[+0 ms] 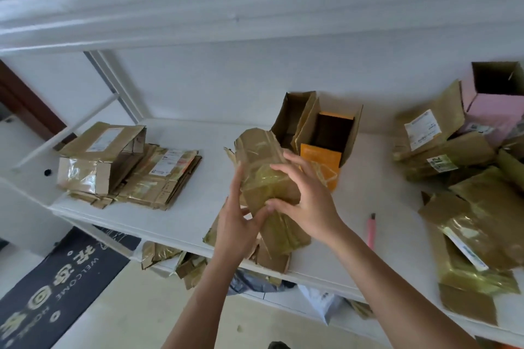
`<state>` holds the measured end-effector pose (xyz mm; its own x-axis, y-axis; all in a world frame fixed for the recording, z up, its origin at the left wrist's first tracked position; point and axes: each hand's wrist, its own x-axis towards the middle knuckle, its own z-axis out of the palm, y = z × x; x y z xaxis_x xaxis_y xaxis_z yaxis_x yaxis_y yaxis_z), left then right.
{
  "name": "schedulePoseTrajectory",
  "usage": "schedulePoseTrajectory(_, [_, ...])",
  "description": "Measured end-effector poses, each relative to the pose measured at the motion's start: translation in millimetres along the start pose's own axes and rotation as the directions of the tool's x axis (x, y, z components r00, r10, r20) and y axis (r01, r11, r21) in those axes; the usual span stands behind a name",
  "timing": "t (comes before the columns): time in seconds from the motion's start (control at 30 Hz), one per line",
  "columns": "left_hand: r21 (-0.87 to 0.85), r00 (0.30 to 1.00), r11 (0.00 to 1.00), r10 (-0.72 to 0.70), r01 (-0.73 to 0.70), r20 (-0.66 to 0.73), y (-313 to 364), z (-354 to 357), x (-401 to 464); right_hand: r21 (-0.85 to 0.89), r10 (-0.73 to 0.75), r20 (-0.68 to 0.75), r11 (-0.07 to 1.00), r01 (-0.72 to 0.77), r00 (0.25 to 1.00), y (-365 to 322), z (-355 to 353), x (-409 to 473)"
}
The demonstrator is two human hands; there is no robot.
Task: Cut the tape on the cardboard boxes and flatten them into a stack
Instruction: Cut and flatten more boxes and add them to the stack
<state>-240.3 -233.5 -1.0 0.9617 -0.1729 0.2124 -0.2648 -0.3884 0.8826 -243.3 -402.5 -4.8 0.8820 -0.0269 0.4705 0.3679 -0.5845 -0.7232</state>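
A small taped cardboard box (262,161), partly collapsed, is held above the white shelf (377,201) between both hands. My left hand (236,224) presses its left side with straight fingers, thumb against the lower edge. My right hand (304,198) grips its right side, fingers spread over the top and thumb underneath. A stack of flattened boxes (127,167) lies on the shelf at the left. A pink box cutter (371,231) lies on the shelf to the right of my right wrist.
An open box with an orange carton inside (326,144) stands just behind the hands. A heap of taped boxes (465,178) fills the shelf's right side, with a pink box (493,105) at the back. Cardboard scraps (181,261) lie on the lower shelf. A dark doormat (56,283) covers the floor at left.
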Motion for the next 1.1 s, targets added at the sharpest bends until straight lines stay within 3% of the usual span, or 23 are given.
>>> schedulePoseTrajectory(0.47, [0.138,0.999,0.990,-0.016,0.010,0.036,3.2,6.6,3.9,-0.069,-0.001,-0.136,0.998,-0.008,0.991,6.9,-1.7,-10.6])
schedulePoseTrajectory(0.7, [0.163,0.999,0.987,-0.011,0.003,0.045,4.5,-0.9,10.2,0.004,0.075,0.077,0.997,-0.076,0.994,-0.5,-12.8,-4.4])
schedulePoseTrajectory(0.9, [0.117,0.999,0.993,-0.018,0.013,0.046,3.2,-11.7,19.7,0.258,0.143,0.269,0.942,-0.214,0.952,-8.6,-26.2,-8.2])
schedulePoseTrajectory(1.1, [0.094,0.999,0.995,-0.022,0.017,0.048,4.0,-16.9,30.4,0.429,0.183,0.296,0.851,-0.302,0.937,-6.5,-30.7,-5.4])
